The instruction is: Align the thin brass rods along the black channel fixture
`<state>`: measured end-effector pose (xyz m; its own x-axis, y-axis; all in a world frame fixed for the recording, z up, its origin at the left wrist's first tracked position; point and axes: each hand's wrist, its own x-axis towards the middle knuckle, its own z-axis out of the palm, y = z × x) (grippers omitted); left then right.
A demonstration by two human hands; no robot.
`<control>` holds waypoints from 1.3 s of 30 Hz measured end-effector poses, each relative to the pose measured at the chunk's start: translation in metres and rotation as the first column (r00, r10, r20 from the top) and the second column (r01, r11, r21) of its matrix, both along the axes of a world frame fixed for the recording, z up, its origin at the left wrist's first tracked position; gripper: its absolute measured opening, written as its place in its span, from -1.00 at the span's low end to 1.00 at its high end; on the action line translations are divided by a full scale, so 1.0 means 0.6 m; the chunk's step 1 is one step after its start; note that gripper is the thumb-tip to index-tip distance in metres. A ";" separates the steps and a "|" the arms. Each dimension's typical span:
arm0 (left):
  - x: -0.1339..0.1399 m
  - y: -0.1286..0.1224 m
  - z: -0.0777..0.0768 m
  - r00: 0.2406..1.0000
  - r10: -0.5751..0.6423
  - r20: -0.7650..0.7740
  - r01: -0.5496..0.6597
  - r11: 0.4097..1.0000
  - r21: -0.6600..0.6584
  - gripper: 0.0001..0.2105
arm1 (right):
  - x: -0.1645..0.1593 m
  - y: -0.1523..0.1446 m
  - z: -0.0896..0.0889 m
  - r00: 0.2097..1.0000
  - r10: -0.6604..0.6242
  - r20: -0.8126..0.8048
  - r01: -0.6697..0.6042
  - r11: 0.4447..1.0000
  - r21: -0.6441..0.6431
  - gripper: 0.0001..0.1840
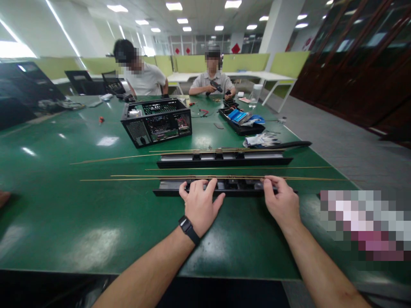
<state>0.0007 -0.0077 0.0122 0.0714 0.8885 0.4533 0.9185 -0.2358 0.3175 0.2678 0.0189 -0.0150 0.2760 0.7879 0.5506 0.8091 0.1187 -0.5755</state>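
Observation:
Just in front of me lies a long black channel-shaped strip (167, 193) with a grey inside and dark blocks in it. My left hand (201, 205), wearing a black watch (188, 229), rests over its left half, fingers spread and fingertips on the channel's far side. Thin gold-coloured rods (135, 176) run lengthwise along the strip and stick out past both ends. At the right end, my right hand (282, 203) pinches thumb and forefinger together on a rod; the fingers partly hide the spot. A second black strip (224, 162) with more rods lies parallel behind.
An open black computer case (157, 122) stands behind the strips. To the right are a black tray (242, 124) with blue packets, white gloves (261, 140) and a black tube (293, 145). Two people sit across the green table (96, 239); one holds a dark tool (215, 85).

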 end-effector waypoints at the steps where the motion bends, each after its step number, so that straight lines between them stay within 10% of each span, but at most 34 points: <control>1: 0.000 0.001 0.000 1.000 0.004 0.004 -0.004 1.000 0.008 -0.66 | -0.002 -0.001 0.002 1.000 0.026 0.006 -0.026 1.000 0.004 -0.60; 39: -0.019 0.049 -0.034 0.992 -0.129 0.009 0.125 0.975 0.183 -0.66 | -0.008 -0.002 0.010 0.999 0.038 -0.012 -0.038 0.999 -0.007 -0.55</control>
